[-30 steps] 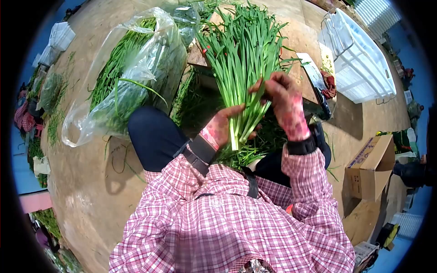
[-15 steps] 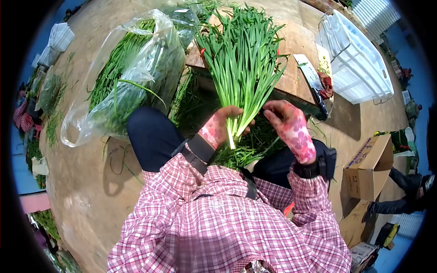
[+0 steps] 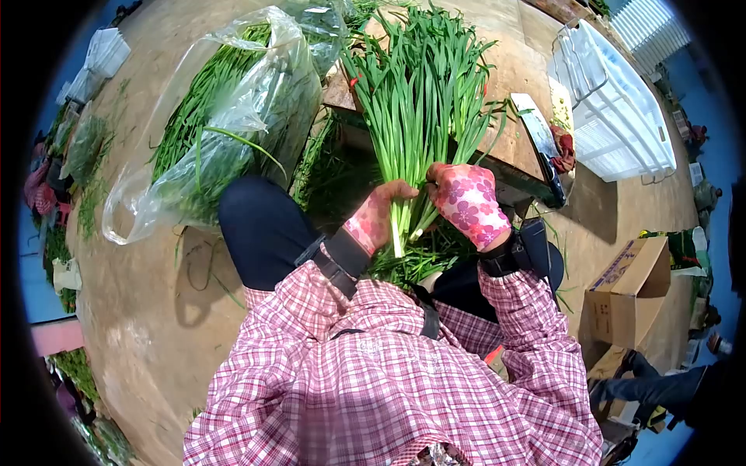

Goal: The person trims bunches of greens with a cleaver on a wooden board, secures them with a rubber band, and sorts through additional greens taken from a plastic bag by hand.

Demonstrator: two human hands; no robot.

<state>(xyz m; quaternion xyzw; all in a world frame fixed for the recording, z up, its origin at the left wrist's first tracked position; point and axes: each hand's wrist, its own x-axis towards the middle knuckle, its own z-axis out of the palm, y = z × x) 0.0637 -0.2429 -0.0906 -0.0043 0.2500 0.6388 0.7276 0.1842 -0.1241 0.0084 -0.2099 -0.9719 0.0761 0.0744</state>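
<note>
A large bunch of garlic chives [image 3: 408,101] stretches away from me, its pale stem ends toward my lap and its green leaves over a low wooden stand. My left hand [image 3: 377,213], in a pink fingerless sleeve, is closed around the stems, thumb on top. On the bunch's right side, my right hand [image 3: 464,198], in a flowered pink sleeve, has its fingers closed on a few stalks that angle apart from the rest. Its fingertips are partly hidden. Loose green trimmings [image 3: 416,260] lie below the stems, between my knees.
A clear plastic bag [image 3: 268,116] full of greens stands at left. The wooden stand [image 3: 509,140] bears a knife-like blade [image 3: 532,128] at its right edge. Farther right are a white plastic crate [image 3: 614,109] and an open cardboard box [image 3: 629,291]. A person's leg [image 3: 649,388] shows at lower right.
My right hand has moved left onto the stems, and its fingers have closed on some stalks, which now splay right. My left hand keeps its hold. The person's legs at right have shifted.
</note>
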